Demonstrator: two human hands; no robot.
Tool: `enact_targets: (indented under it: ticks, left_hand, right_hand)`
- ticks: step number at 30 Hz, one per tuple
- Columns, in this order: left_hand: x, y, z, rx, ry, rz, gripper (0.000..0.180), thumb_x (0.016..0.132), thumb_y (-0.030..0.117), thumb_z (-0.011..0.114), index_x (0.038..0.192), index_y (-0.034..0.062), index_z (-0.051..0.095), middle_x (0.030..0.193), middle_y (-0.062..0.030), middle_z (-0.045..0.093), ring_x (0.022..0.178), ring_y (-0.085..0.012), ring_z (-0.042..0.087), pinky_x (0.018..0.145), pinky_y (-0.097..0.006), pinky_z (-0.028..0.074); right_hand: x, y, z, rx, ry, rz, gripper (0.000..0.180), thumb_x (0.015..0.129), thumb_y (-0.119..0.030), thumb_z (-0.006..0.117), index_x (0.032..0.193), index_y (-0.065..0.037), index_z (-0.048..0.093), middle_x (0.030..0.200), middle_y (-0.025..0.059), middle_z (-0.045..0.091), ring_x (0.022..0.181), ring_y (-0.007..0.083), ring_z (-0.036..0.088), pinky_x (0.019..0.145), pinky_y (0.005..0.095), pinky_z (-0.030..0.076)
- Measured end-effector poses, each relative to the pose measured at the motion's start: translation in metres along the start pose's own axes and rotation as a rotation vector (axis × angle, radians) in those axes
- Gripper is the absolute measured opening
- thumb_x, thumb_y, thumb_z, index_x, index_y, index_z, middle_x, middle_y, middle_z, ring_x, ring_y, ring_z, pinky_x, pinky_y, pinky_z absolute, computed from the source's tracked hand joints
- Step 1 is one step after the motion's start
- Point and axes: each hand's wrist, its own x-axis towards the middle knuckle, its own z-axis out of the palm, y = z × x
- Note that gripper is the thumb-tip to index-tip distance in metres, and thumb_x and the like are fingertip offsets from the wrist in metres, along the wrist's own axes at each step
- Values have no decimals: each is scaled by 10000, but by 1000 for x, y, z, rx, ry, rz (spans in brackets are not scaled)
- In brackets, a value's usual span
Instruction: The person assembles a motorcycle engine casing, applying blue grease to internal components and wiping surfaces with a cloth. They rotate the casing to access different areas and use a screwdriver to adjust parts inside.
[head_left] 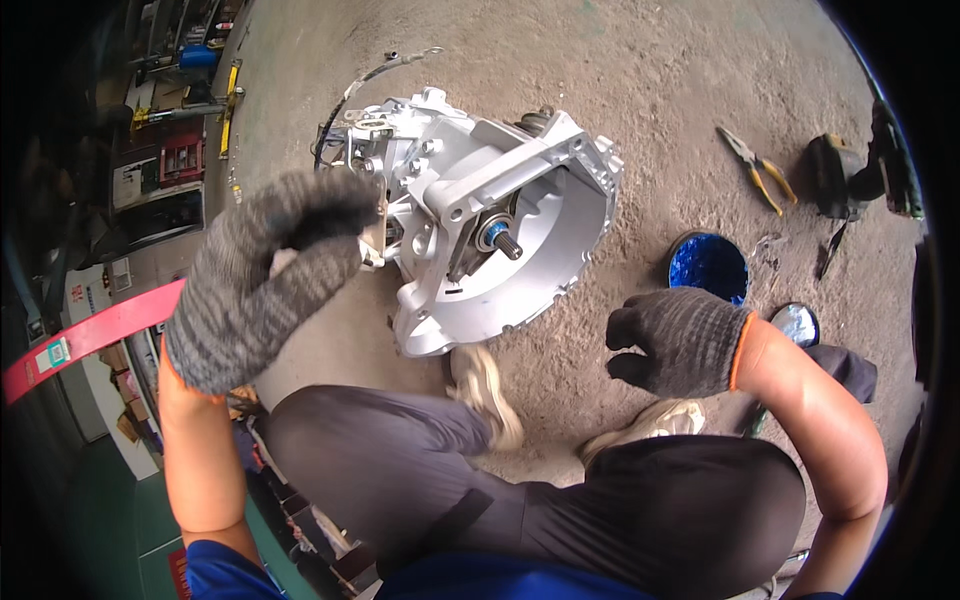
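A silver-grey gearbox housing (465,190) rests on the floor in front of me, its wide bell mouth turned toward the lower right. Inside the bell, a splined shaft (510,246) sticks out of a collar with blue grease. My left hand (265,270), in a grey knitted glove, is raised by the housing's left side. Its fingers curve with a gap from the thumb, and I see nothing held. To the right of the bell, my gloved right hand (680,343) hovers with fingers bent and thumb apart, also without anything visible in it.
Right of the housing lie a tub of blue grease (708,268), yellow-handled pliers (755,170), a round lid (795,325) and a dark power tool (838,175). A black cable (365,80) rises from the housing. A red bar (95,340) and cluttered shelving stand left.
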Motion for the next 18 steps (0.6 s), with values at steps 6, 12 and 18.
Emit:
enact_targets:
  ticks: [6, 12, 18]
  left_hand:
    - [-12, -33, 38, -170, 197, 112, 346, 981, 61, 627, 1319, -13, 626, 1117, -121, 725, 952, -154, 669, 837, -298, 548]
    - [1, -75, 52, -329, 373, 314, 311, 1015, 49, 573, 1316, -12, 624, 1055, -112, 714, 886, -140, 670, 797, -279, 557]
    - [-9, -102, 35, -409, 256, 366, 358, 972, -42, 597, 1330, -26, 610, 1136, -106, 708, 1021, -169, 685, 929, -328, 568]
  right_hand:
    - [7, -24, 21, -145, 7, 201, 337, 899, -333, 624, 1008, -22, 692, 955, 232, 704, 910, 431, 689, 839, 518, 543]
    - [-15, -23, 75, 12, -20, 432, 346, 932, -320, 596, 1086, -25, 689, 1047, 227, 701, 1018, 421, 676, 905, 507, 533]
    - [-1, -28, 87, -1, -48, 510, 344, 934, -314, 597, 1061, -11, 695, 1066, 241, 704, 1048, 424, 664, 922, 507, 520]
